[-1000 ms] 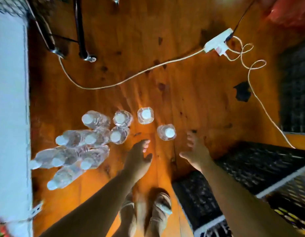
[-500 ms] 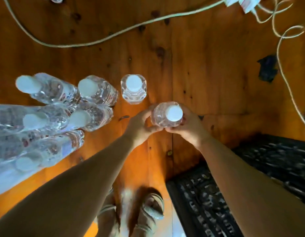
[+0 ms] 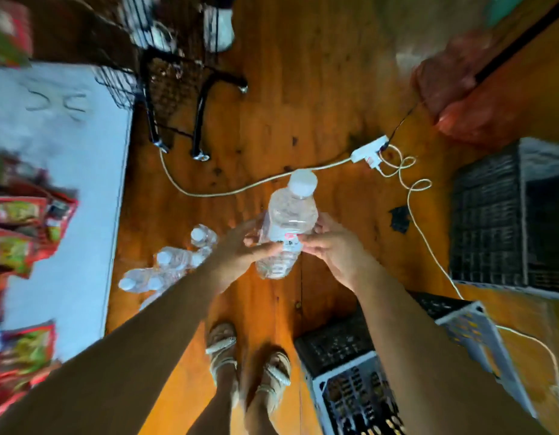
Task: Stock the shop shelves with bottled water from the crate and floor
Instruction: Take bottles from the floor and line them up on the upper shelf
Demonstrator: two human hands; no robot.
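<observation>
A clear water bottle (image 3: 289, 218) with a white cap is held upright in the air, well above the wooden floor (image 3: 303, 89). My left hand (image 3: 240, 249) grips its lower left side and my right hand (image 3: 334, 246) grips its lower right side. Several more bottles (image 3: 168, 265) stand in a cluster on the floor to the left, partly hidden by my left forearm. A black crate (image 3: 341, 343) lies below my right arm, and a second black crate (image 3: 497, 215) sits at the right.
A white shelf (image 3: 68, 183) with red snack packets (image 3: 18, 233) runs down the left edge. A white extension cable (image 3: 256, 183) with a socket block (image 3: 369, 149) crosses the floor. Black metal legs (image 3: 200, 120) stand at the back. A red bag (image 3: 479, 98) lies top right.
Both hands closed round one bottle on the floor and lifted it well up. The view has risen with it, and the shelf and crates have come into sight.
</observation>
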